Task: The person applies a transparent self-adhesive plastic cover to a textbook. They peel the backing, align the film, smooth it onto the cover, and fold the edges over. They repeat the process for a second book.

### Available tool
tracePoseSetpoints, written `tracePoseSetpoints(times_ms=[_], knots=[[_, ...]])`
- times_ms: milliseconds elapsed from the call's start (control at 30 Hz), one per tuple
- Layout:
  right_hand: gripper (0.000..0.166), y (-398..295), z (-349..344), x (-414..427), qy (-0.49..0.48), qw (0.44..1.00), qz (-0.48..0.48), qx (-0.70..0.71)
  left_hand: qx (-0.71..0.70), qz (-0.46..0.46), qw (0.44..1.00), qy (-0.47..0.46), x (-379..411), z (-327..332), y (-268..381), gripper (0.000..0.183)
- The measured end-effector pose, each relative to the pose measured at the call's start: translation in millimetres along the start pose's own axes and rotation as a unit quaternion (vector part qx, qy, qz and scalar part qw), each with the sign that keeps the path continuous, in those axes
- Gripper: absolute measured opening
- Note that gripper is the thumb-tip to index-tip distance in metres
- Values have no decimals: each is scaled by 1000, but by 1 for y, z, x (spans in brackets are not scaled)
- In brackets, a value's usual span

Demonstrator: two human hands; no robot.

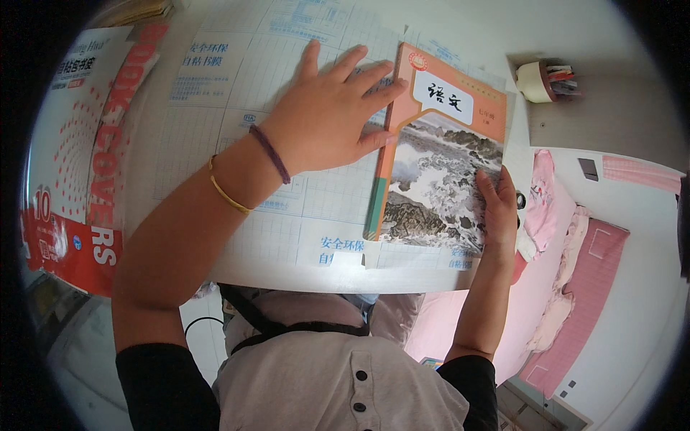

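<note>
An orange textbook (442, 156) with a seascape painting on its cover lies on a sheet of self-adhesive book-cover film (259, 70), whose backing carries a grid and blue print. My left hand (339, 102) is spread over the sheet, its thumb and nearest fingertips touching the book's spine side. At the opposite edge of the book, my right hand (498, 207) grips the lower right side, thumb on the cover and the other fingers mostly hidden. Small cuts show in the sheet's edge above and below the spine; a flap (347, 259) sits at the lower one.
A red and white book-cover package (70, 161) lies at the table's left end. Brown papers (126, 12) sit at the far left corner. The white table's (302, 280) front edge is close to my body. A cream pen holder (533, 82) and a pink bed (447, 318) are at the right.
</note>
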State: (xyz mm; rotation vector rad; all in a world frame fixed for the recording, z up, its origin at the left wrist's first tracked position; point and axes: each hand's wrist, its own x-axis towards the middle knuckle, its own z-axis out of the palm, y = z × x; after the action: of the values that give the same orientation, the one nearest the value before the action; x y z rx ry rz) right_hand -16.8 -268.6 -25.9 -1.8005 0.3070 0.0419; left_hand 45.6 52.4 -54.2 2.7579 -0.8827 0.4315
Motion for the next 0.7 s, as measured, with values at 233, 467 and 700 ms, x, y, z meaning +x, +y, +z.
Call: tracePoseSetpoints(times_ms=[233,467,700], knots=[[37,-1,0,1,-16,1000,-6,-5,-9,0,1000,18,-1,0,0,64],[39,2,2,-1,11,999,-17,-25,-11,-7,1000,8,-1,2,2,63],[36,-7,6,-1,3,996,-10,-88,-1,-13,1000,-11,-1,0,3,67]])
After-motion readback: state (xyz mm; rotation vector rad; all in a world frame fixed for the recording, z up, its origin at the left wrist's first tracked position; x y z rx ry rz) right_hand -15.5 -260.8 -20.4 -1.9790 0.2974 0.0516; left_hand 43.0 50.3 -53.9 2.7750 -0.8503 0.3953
